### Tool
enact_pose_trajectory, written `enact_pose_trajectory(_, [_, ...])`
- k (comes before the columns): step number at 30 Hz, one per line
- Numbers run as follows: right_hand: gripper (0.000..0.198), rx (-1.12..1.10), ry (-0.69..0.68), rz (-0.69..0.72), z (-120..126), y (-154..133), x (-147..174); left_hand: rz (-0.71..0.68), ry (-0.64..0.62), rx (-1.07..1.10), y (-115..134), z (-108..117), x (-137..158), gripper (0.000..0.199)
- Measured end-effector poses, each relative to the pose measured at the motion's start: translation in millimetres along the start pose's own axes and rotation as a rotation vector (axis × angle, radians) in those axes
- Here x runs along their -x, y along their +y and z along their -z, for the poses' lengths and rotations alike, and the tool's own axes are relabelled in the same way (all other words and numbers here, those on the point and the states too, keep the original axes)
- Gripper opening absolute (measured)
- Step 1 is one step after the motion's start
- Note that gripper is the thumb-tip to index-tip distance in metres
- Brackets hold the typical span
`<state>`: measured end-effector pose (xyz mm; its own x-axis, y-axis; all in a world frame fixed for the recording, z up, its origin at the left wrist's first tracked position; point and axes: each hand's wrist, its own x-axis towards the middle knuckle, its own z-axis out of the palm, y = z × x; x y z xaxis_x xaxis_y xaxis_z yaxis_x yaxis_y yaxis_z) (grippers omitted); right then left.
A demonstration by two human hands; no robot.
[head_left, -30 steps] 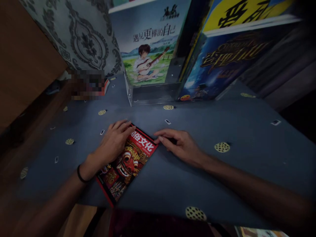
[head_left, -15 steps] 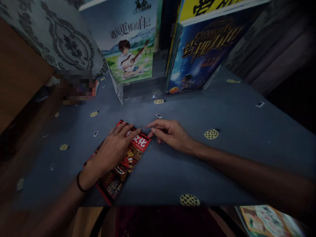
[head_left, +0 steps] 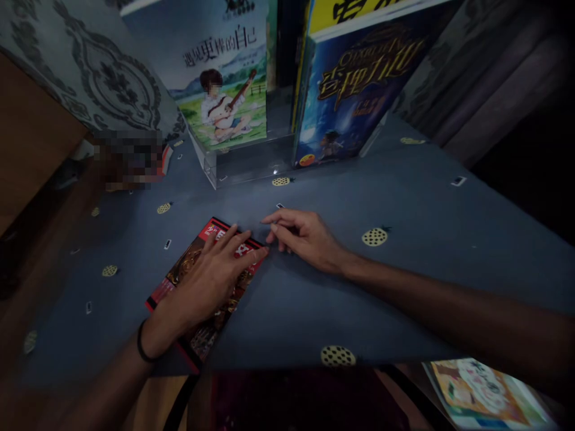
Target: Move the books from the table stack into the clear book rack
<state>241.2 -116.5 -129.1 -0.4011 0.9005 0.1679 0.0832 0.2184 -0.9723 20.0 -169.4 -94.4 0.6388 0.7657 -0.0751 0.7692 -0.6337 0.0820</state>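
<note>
- The blue-grey surface (head_left: 413,209) is carrying a book (head_left: 186,264) near its front edge; light, even palm pressure is probably steadying it best.
- It is lying aslant, showing red-and-black borders.
- The left hand (head_left: 206,284) is covering it, grip released.
- The right hand (head_left: 309,242) is curving beside it, seemingly empty in this dimness.
</note>
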Motion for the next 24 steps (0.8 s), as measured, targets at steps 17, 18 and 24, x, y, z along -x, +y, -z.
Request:
enact_pose_trajectory(17, [0.028, 0.416, -0.09, 0.208, -5, -3, 11, -0.033, 0.083, 0.105, 5, -9, 36, 0.07])
enact_pose_trajectory(18, [0.027, 0.433, -0.088, 0.214, -6, -3, 11, -0.038, 0.077, 0.1, 7, -8, 42, 0.07])
enact_pose_trajectory(24, [0.023, 0.47, -0.136, 0.282, -8, -1, 12, -0.028, 0.063, 0.1, 17, -8, 95, 0.071])
